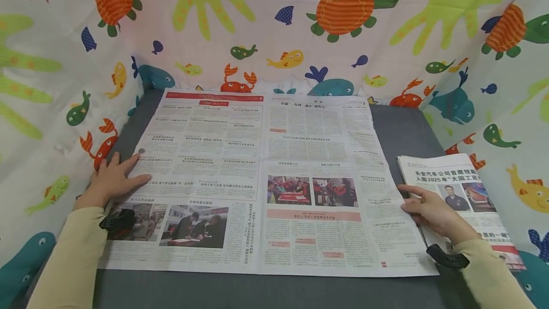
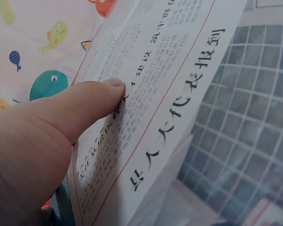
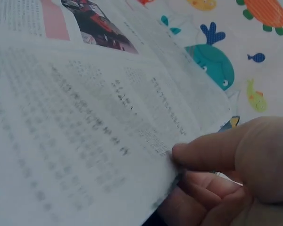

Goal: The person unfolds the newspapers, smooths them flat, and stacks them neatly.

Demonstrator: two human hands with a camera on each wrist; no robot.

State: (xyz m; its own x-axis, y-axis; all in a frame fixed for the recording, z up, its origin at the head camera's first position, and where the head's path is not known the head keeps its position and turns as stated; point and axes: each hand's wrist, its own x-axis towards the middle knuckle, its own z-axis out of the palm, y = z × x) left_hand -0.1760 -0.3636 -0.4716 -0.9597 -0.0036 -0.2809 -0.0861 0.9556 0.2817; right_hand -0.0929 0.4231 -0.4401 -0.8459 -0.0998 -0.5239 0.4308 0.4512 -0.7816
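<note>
A newspaper (image 1: 317, 156) lies spread open, with a centre fold between its two pages. At its left edge my left hand (image 1: 107, 182) rests with spread fingers, the thumb on the printed page. The left wrist view shows that thumb (image 2: 92, 101) pressing on the newspaper (image 2: 146, 117) beside large black characters. My right hand (image 1: 439, 213) holds the newspaper's right edge. Close up in the right wrist view, the right hand (image 3: 226, 165) has one digit on top of the newspaper (image 3: 85, 117), with curled fingers below the edge.
A folded newspaper stack (image 1: 454, 185) lies at the right, partly behind the right hand. The grey table (image 1: 274, 292) shows around the open sheet. A fabric backdrop (image 1: 257, 8) printed with sea animals encloses the back and sides. Both wrists wear black straps.
</note>
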